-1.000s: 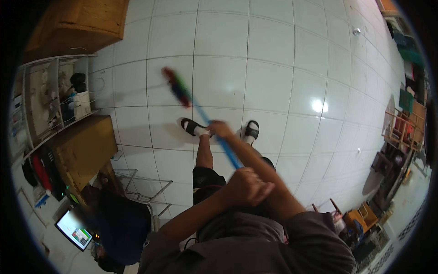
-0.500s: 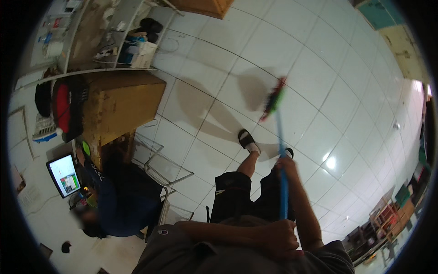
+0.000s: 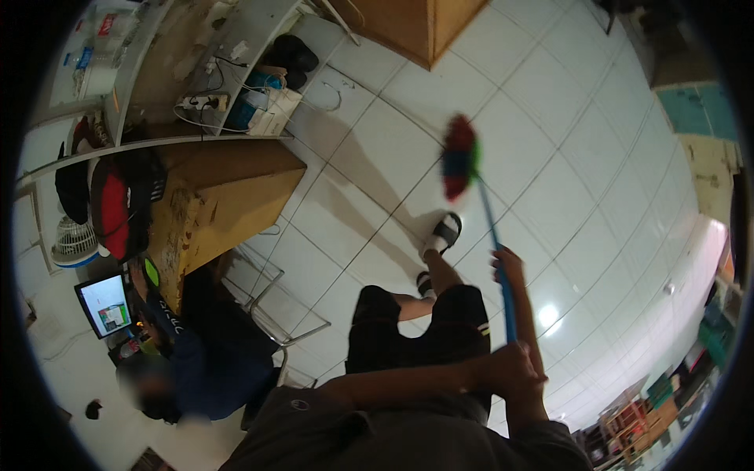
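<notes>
I hold a broom by its blue handle [image 3: 488,216]. My left hand [image 3: 514,369] is closed round the top end of the handle, close to my body. Farther down the handle, my right hand [image 3: 509,267] wraps it with bent fingers. The broom head [image 3: 458,159], with red and dark bristles and a green base, is blurred; whether it touches the tiled floor [image 3: 542,129] cannot be told. My feet in dark slides [image 3: 446,231] stand just on the near side of the broom head.
At left a person in dark clothes [image 3: 216,361] sits on a metal-framed chair [image 3: 292,336] at a wooden desk [image 3: 243,204] with a monitor [image 3: 104,304]. A shelf [image 3: 196,129] holds boxes and cables. A wooden cabinet [image 3: 408,27] stands ahead; more furniture [image 3: 640,420] lines the right.
The broom head has swung left and slightly farther away, while its handle end has shifted right. Both hands have moved right with it. I have stepped, and the surroundings have shifted in view.
</notes>
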The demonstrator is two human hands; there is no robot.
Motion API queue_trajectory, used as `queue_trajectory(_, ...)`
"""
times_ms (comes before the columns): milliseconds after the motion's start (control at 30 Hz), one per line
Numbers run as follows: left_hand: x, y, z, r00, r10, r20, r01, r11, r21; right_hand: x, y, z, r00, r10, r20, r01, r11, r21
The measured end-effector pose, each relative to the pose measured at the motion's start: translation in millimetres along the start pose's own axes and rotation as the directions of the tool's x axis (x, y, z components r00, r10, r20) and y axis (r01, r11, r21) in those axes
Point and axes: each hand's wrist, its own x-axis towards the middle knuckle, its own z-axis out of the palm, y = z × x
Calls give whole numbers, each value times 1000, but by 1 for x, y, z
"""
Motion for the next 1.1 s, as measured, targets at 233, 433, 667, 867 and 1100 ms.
queue_trajectory(233, 42, 27, -109, 997, -46, -54, 17, 894, -448, -96, -154, 4, 967, -194, -162, 155, 961, -227)
queue_trajectory(433, 11, 24, -155, 964, -61, 260, 140, 944, -297, -73, -103, 125, 878, 148, 456, -150, 988, -31)
queue_trajectory(667, -105, -157, -193, 945, -274, 181, 310, 925, -219, 75, -85, 288, 938, 152, 312, -72, 965, -253)
queue_trajectory(867, -111, -275, -273, 953, -303, 5, 303, 952, -37, 200, -136, 401, 895, -67, 440, 133, 984, -120)
queue_trajectory(1100, -96, -383, -318, 953, -287, 102, 263, 944, 198, 278, -237, 445, 811, -129, 570, 178, 984, -31)
